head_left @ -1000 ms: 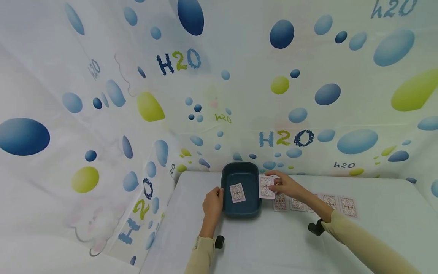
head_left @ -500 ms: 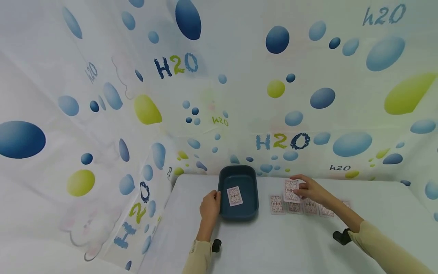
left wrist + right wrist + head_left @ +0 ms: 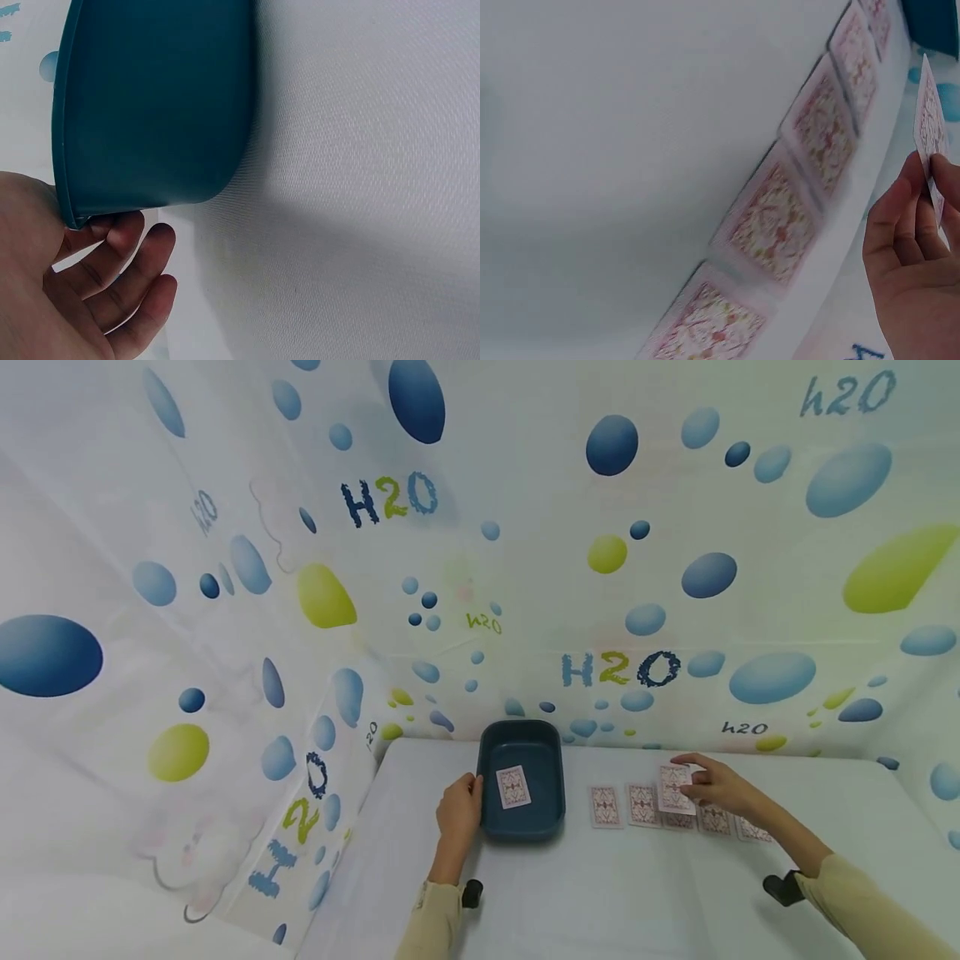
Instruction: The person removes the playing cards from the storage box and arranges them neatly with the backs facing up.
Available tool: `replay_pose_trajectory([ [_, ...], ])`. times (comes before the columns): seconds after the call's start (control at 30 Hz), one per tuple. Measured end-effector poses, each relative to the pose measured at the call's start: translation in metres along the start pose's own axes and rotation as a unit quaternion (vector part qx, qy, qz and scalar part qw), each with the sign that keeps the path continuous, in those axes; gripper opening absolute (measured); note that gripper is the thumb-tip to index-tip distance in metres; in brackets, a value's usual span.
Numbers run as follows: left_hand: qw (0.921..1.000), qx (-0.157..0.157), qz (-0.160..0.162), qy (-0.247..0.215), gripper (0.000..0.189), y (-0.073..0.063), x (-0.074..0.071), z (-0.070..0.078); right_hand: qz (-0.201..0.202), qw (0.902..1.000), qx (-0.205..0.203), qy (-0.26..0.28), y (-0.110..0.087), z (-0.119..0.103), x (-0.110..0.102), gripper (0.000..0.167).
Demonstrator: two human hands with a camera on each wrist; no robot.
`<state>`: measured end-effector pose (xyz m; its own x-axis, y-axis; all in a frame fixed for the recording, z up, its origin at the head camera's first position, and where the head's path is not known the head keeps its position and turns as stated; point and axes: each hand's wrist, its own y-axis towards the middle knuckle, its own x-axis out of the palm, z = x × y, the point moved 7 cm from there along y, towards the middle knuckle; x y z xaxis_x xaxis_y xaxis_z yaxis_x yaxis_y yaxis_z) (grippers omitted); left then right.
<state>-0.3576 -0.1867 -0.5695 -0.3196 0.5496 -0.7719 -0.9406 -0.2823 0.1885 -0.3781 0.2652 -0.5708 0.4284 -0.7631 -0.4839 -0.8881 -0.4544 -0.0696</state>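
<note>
A dark teal plastic basin (image 3: 557,810) stands at the back of the table, one playing card (image 3: 513,787) lying back up inside it. My left hand (image 3: 459,807) grips the basin's left rim; in the left wrist view its fingers curl under the lip from outside. My right hand (image 3: 716,785) pinches another playing card (image 3: 675,787) between thumb and fingers, raised over the middle of a row of cards. The right wrist view has this held card (image 3: 931,120) nearly edge-on.
Several playing cards, such as the leftmost card (image 3: 606,807) and a nearer card (image 3: 776,221), lie patterned back up in a row right of the basin. A white cloth covers the table (image 3: 600,893). A printed curtain (image 3: 525,568) hangs behind it.
My right hand has carried the pinched card from beside the basin's right rim rightward along the row. My left hand has stayed on the rim, and the card inside the basin lies as before.
</note>
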Motion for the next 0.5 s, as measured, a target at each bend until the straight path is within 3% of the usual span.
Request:
replay_pose_trajectory([
  [0.23, 0.9999, -0.007, -0.012, -0.002, 0.032, -0.006, 0.007, -0.002, -0.001, 0.9987, 0.048, -0.016, -0.026, 0.03, -0.018, 0.057],
  [0.5, 1.0, 0.004, -0.007, 0.004, 0.031, 0.0, 0.0, 0.003, 0.023, 0.9923, 0.111, -0.051, -0.051, 0.054, -0.046, 0.06],
])
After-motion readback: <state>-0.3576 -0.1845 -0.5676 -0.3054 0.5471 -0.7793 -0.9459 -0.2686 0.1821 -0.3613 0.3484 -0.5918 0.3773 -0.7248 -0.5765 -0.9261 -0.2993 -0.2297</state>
